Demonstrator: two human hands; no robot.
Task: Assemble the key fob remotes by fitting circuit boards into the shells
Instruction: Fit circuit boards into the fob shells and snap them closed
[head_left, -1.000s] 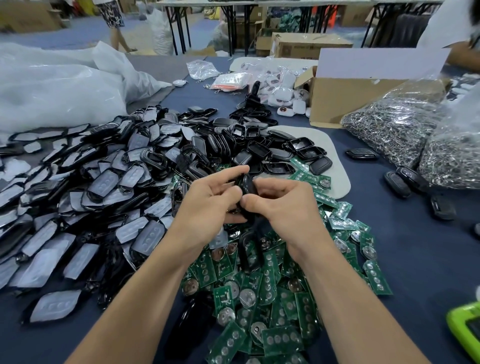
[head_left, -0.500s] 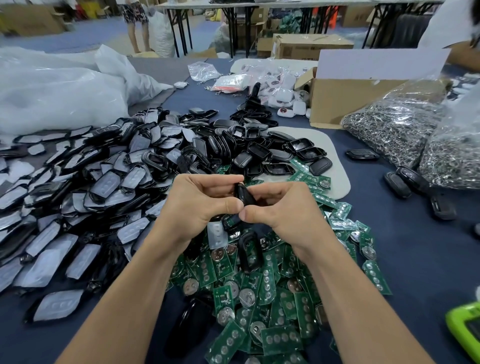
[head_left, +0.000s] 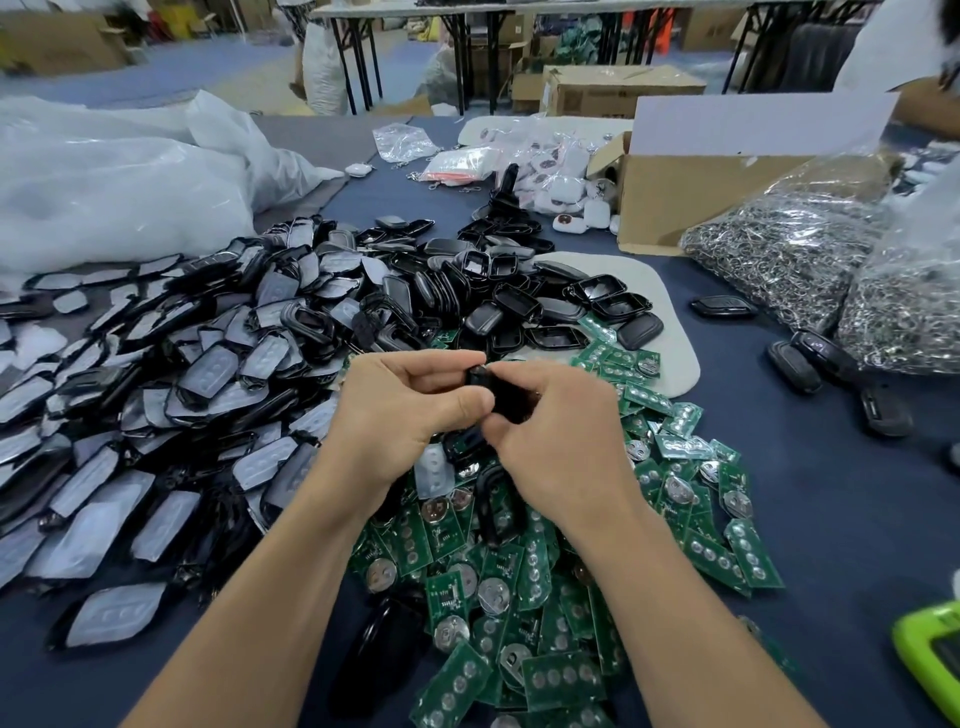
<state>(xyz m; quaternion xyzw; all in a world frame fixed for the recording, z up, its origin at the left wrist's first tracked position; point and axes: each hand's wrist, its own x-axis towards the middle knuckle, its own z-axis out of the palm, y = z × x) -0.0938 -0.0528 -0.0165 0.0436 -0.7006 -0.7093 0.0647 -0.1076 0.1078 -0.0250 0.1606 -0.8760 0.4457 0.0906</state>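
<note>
Both hands, left hand (head_left: 400, 410) and right hand (head_left: 561, 441), pinch one smooth black shell (head_left: 491, 392), mostly hidden, above flat green boards (head_left: 545, 597).

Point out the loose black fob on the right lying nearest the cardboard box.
The lone black oval key fob beside the beige mat; the others lie nearer you.

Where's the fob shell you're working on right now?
In the head view, centre frame: the black shell is pinched between the left hand and right hand, above the green circuit board pile.
</note>
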